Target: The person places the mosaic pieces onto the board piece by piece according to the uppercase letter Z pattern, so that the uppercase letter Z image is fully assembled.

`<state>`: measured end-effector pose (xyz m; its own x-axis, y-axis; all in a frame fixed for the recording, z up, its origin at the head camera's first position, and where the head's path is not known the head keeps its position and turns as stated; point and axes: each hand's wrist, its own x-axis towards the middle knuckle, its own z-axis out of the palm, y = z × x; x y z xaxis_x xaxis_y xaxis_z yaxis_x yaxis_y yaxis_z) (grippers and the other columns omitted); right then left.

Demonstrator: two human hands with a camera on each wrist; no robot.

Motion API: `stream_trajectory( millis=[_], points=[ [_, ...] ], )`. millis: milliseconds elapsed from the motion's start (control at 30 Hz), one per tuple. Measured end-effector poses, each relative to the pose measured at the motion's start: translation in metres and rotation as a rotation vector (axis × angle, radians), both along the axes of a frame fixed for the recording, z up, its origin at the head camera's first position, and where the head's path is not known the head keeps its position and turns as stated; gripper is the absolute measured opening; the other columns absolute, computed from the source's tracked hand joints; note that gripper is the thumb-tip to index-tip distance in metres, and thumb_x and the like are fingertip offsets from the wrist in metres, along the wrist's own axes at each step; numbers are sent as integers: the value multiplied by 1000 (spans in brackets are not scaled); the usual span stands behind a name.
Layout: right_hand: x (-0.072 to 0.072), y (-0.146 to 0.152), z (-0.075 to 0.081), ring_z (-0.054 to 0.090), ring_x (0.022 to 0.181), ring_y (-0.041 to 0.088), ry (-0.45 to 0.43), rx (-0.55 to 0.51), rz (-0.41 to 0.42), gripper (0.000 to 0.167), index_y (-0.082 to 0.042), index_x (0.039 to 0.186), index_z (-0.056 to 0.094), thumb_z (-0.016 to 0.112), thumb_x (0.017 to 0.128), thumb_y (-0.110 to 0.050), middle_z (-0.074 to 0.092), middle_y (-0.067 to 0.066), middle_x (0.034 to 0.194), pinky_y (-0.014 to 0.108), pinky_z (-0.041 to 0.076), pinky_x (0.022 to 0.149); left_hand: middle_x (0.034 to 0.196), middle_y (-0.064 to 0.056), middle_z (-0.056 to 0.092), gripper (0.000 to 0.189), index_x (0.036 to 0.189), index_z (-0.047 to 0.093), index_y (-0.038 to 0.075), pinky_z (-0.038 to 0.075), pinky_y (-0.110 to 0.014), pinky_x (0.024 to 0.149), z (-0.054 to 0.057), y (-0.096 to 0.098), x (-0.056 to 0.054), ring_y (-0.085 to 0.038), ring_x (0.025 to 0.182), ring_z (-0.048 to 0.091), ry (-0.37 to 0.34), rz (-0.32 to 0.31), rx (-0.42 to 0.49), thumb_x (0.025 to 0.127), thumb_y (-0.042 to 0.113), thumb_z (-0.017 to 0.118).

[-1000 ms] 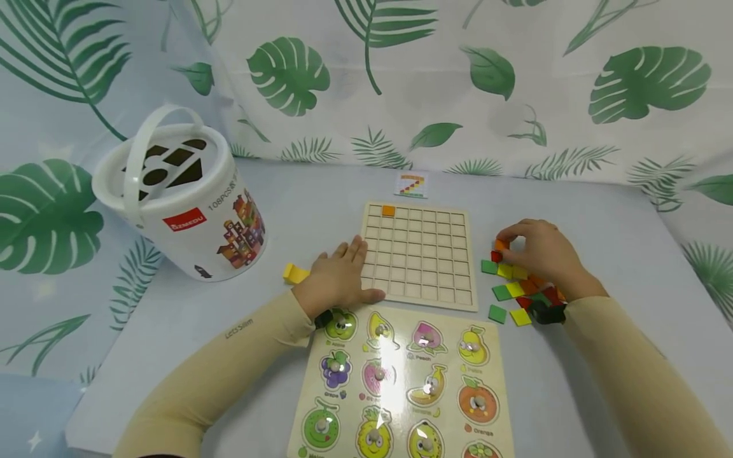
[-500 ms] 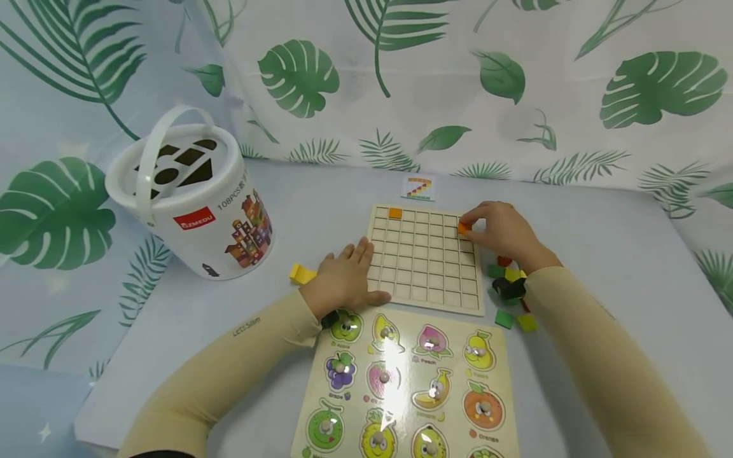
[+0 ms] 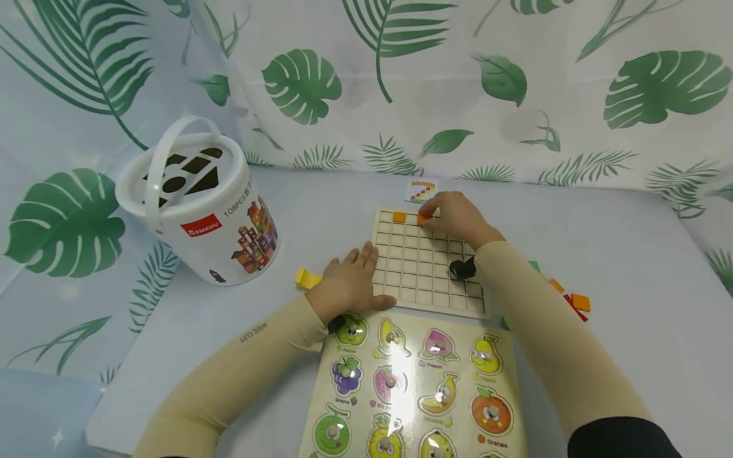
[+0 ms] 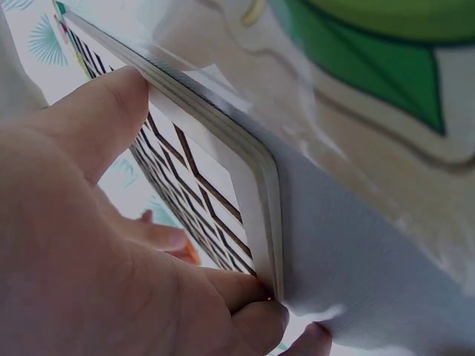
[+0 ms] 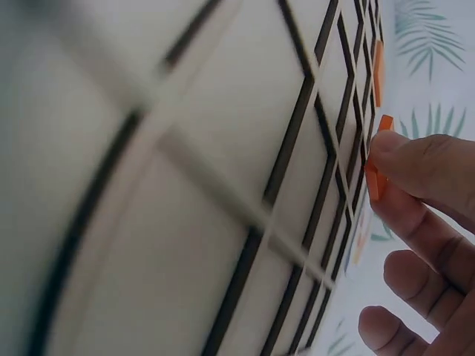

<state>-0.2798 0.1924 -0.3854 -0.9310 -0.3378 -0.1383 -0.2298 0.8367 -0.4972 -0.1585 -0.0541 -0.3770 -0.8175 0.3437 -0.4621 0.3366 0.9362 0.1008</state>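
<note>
My right hand (image 3: 458, 219) pinches a small orange square tile (image 5: 377, 167) between thumb and fingertips. It is at the far row of a pale wooden grid board (image 3: 410, 273). Another orange tile (image 3: 399, 217) lies in a cell of that row, a little to the left of the held one. At the board's near left corner, my left hand (image 3: 349, 283) lies with fingers extended along the left edge. Its thumb (image 4: 119, 93) touches the near rim of the board in the left wrist view. My right wrist and forearm cover part of the board's right side.
Loose tiles, among them an orange one (image 3: 581, 303), lie right of the board, partly behind my right sleeve. A fruit knob puzzle (image 3: 464, 381) lies in front. A white bucket (image 3: 212, 248) and yellow block (image 3: 307, 278) are at left. A pattern card (image 3: 422, 189) lies behind the board.
My right hand has carried the orange tile from the loose pile leftward over the board to its far row. The left hand has kept its place at the board; the view has shifted slightly.
</note>
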Motion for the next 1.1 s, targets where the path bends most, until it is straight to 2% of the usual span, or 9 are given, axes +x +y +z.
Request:
stream_trajectory(
  millis=[233, 600, 900, 1100],
  points=[
    [-5, -11, 0, 65, 124, 35, -13, 31, 6, 31, -7, 128, 74, 72, 98, -16, 74, 15, 130, 53, 52, 106, 177, -7, -2, 112, 168, 1, 10, 23, -56, 130, 0, 4, 2, -31, 164, 14, 10, -20, -4, 94, 79, 49],
    [-6, -10, 2, 60, 130, 34, 8, 52, 1, 33, -9, 128, 75, 75, 97, -19, 71, 14, 135, 54, 49, 109, 177, -7, -2, 113, 168, 1, 10, 24, -56, 130, 1, 9, 1, -32, 164, 15, 17, -32, -6, 93, 80, 49],
    [9, 12, 2, 62, 122, 36, 20, 13, -16, 33, -7, 130, 73, 69, 101, -22, 70, 17, 126, 57, 50, 107, 177, -6, -3, 113, 168, 0, 11, 23, -56, 131, 1, 7, 1, -31, 164, 13, 9, -18, -11, 93, 79, 49],
    [24, 36, 3, 63, 121, 37, 36, 34, -1, 33, -6, 129, 73, 70, 100, -21, 72, 18, 124, 57, 51, 105, 177, -6, -2, 112, 168, 0, 11, 22, -56, 131, 0, 1, 1, -31, 164, 14, 18, -6, -13, 94, 79, 50]
  ],
)
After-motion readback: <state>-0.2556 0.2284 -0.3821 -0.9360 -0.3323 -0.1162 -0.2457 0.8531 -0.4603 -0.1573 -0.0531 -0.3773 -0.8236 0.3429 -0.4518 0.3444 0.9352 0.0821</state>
